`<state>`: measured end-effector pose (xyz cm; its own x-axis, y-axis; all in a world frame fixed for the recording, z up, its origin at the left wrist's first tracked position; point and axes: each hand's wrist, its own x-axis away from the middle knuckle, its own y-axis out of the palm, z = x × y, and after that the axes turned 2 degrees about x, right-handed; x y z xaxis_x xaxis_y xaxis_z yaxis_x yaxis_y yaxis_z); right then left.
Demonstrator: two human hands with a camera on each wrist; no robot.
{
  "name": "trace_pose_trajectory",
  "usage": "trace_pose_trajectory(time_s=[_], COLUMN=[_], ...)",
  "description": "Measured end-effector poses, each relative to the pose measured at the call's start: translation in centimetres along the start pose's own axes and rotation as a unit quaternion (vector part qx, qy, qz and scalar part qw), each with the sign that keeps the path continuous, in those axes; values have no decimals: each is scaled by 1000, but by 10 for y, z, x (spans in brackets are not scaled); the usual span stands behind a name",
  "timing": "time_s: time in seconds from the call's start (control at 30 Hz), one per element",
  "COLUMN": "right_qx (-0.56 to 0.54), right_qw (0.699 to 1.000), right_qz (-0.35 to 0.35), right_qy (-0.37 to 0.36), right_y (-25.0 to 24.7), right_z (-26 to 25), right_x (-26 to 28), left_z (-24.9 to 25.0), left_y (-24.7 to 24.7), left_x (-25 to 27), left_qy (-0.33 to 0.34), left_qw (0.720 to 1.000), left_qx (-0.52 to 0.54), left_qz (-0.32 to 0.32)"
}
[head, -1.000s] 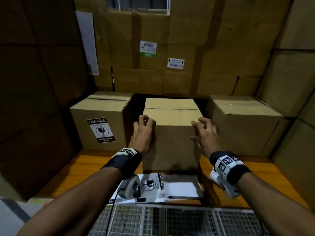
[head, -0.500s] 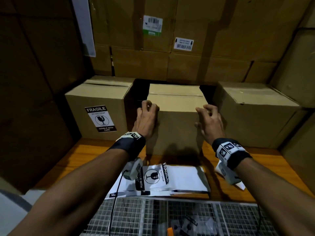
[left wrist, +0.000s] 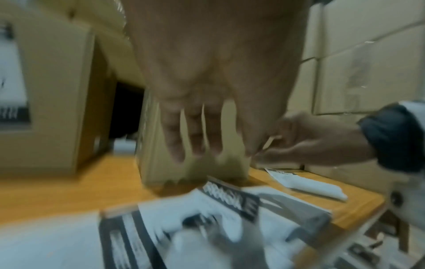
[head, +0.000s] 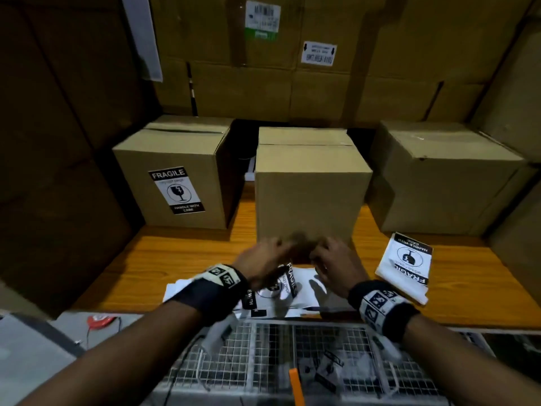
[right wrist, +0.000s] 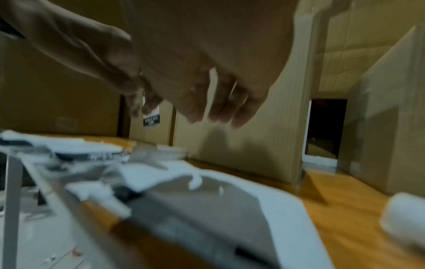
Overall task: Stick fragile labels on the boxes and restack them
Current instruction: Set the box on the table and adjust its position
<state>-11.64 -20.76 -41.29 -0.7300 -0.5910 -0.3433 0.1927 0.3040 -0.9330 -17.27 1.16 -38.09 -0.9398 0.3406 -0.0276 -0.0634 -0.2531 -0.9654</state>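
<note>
Left hand [head: 263, 266]: low over the label sheets in front of the middle box, fingers [left wrist: 195, 138] hanging straight and a little apart, holding nothing that shows
Right hand [head: 333, 265]: just beside the left hand, over the same sheets; fingers [right wrist: 220, 103] loosely bent, blurred, grip on anything cannot be told
Middle box [head: 310, 186]: plain brown, no label on its near face, standing on the worktop [head: 181, 259] between the other two
Left box [head: 181, 171]: upright, FRAGILE label [head: 177, 190] stuck on its near face
Right box [head: 439, 177]: unlabelled on the faces in view, apart from the middle box
Label sheets [head: 281, 288]: white, black FRAGILE print, lying loose at the near edge of the worktop, partly under both hands
Label stack [head: 405, 266]: flat on the worktop to the right, near the right box
Wire basket [head: 278, 356]: below the worktop's near edge, scraps of paper inside
</note>
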Motion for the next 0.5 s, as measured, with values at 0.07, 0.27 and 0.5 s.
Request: trace_pose_trajectory(time_s=[0.07,0.27,0.5], right_qx=[-25,-36,-13], right_qw=[997,973,972], right_qz=[-79,-229,-234], right_qy=[4,3,-4], right_y=[19,37,39], right_z=[2,1,-1], right_x=[8,24,33], left_z=[1,8,3], left_y=[27,57,58], left_x=[-3,0,10], left_qy=[5,-2,-165], left_qw=[998,991,979], left_qx=[2,-21,119], left_qz=[-67,-132,-6])
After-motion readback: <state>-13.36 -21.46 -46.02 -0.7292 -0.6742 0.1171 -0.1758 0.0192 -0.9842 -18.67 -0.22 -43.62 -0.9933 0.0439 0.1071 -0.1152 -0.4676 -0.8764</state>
